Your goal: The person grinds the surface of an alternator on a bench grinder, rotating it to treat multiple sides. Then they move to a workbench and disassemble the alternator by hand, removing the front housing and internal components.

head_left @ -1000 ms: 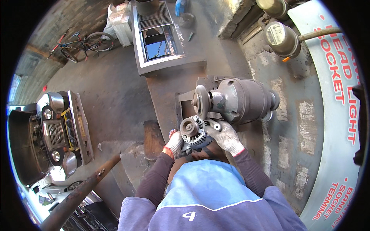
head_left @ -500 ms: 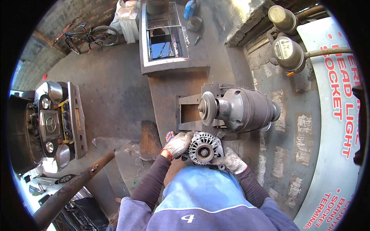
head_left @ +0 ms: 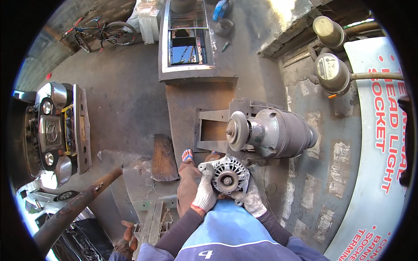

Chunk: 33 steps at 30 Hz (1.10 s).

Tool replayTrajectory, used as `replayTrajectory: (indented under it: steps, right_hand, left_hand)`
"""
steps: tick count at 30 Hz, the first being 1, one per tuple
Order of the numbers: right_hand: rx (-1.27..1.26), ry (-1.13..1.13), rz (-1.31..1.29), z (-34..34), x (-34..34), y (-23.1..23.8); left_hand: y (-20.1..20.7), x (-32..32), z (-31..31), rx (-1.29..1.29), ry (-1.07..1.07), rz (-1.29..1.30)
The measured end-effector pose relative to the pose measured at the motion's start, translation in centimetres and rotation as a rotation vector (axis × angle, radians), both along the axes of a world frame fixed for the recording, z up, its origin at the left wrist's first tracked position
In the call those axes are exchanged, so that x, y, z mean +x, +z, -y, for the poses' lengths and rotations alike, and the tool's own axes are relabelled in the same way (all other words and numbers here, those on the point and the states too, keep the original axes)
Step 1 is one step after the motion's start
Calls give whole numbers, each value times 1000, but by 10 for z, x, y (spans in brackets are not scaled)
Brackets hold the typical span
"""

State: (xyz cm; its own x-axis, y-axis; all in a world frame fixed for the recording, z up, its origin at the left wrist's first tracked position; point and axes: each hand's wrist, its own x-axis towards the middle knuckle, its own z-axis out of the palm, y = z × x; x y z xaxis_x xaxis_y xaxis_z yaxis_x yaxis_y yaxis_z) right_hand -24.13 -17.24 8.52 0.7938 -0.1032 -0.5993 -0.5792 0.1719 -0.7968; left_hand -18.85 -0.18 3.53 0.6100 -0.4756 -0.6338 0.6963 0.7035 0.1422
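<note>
I hold a car alternator [head_left: 229, 166] in front of my lap, its round finned housing and pulley facing up toward me. My left hand [head_left: 204, 191], in a pale knitted work glove, is closed on its left side, below a mounting ear. My right hand [head_left: 252, 198], gloved too, grips the lower right side of the housing, near another small lug. Part of each hand's fingers is hidden behind the alternator. Just beyond it stands a large grey electric motor [head_left: 278, 132] with a pulley wheel [head_left: 238, 130] on its left end.
The motor sits on a metal frame [head_left: 213, 117]. A worn wooden board [head_left: 164, 158] lies left of my sandalled foot [head_left: 187, 155]. A rusty pipe [head_left: 82, 211] slants in at left, near a vehicle front [head_left: 53, 130]. Electric meters [head_left: 332, 73] and a lettered sign [head_left: 370, 108] line the right.
The alternator has come lower and slightly left in the picture and has turned, so a mounting ear shows at its upper left. My left hand has shifted its hold; my view has moved too.
</note>
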Motion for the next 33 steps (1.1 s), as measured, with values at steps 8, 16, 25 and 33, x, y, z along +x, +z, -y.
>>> replayTrajectory:
  steps: [8,16,25,33]
  right_hand:
    - [156,61,-121,37,-29,-9]
    - [-119,419,-214,83,20,33]
    - [-194,409,-140,45,38,5]
    - [-13,443,-19,59,58,-14]
  left_hand:
    - [-31,11,1,-316,19,-165]
    - [-5,21,-3,-141,-186,33]
    - [20,18,4,290,-205,407]
    - [3,-6,-17,317,-360,381]
